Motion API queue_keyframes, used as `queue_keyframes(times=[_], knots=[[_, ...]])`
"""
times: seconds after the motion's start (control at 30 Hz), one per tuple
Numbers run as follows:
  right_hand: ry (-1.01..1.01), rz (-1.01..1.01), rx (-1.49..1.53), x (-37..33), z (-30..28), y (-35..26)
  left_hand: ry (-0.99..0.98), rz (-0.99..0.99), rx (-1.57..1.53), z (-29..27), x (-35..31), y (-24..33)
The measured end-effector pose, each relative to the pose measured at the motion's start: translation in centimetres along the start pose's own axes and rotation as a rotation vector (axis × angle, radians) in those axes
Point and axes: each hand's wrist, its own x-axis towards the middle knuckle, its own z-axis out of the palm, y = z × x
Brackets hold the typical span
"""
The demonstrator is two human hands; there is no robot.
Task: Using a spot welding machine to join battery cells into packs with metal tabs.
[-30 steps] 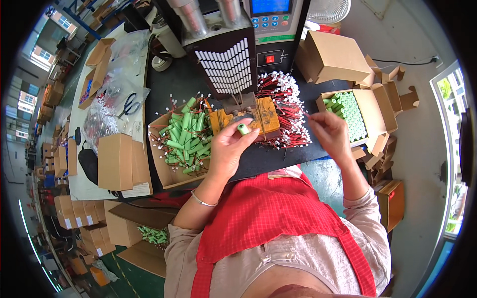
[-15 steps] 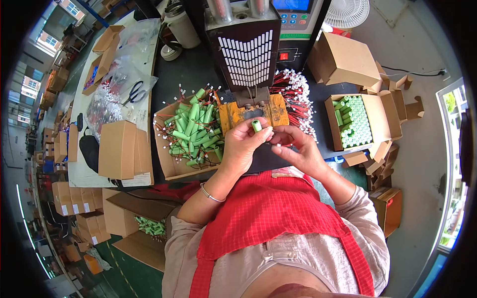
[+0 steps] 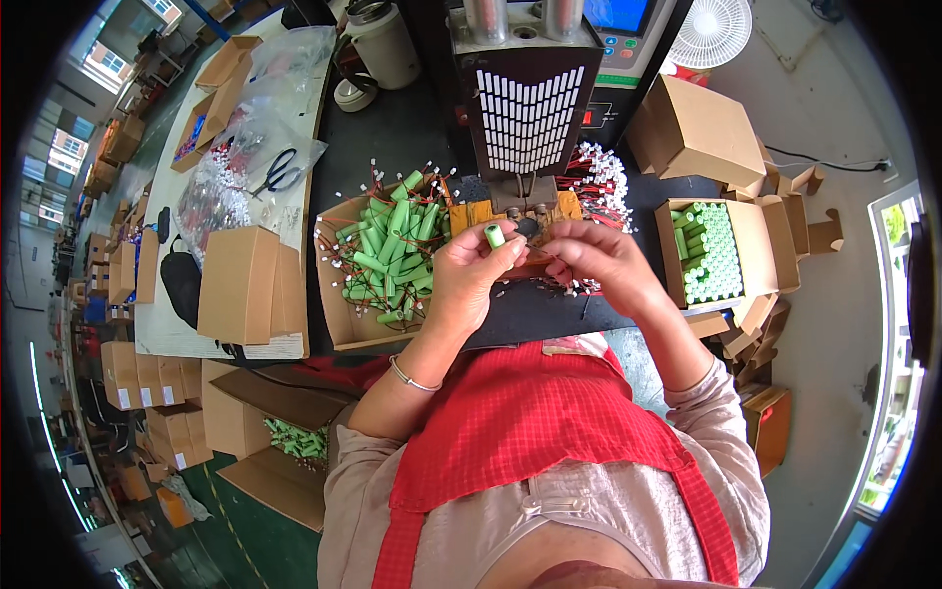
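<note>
My left hand (image 3: 465,280) pinches a green cylindrical battery cell (image 3: 494,236) between thumb and fingers, its pale end tilted up. Just to its right, my right hand (image 3: 610,263) has its fingertips pinched together near the cell. What they hold is too thin to make out; a fine dark line shows between the hands. Behind both hands stands a welding machine (image 3: 530,123) with a slotted black front and a worn yellow-orange block (image 3: 473,213) at its base. Red wire leads with white connectors (image 3: 601,182) are heaped beside the machine, partly hidden by my right hand.
An open carton (image 3: 339,329) of wired green cells is at left. A box (image 3: 673,285) of upright green cells stands at right, near a closed carton (image 3: 702,128). Scissors (image 3: 279,173) and plastic bags lie on the white side table (image 3: 157,324). A kettle (image 3: 385,49) stands behind.
My right hand has moved up and right, away from the cell, and its fingers have drawn together. My left hand keeps the cell, shifted slightly left. The whole view has tilted a little.
</note>
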Motion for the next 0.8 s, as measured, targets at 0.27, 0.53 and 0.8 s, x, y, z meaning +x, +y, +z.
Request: queue_keyframes(times=[0.27, 0.53, 0.8], knots=[[0.063, -0.038, -0.163, 1.0, 0.7, -0.4, 0.017, 0.384, 0.599, 0.0, 1.4, -0.1], [0.060, 0.024, -0.228, 2.0, 0.5, -0.9, -0.011, 0.526, 1.006, 0.2, 2.4, 0.4], [0.036, 0.050, -0.167, 2.3, 0.4, -1.0, 0.022, 0.519, 1.112, 0.5, 2.4, 0.9]])
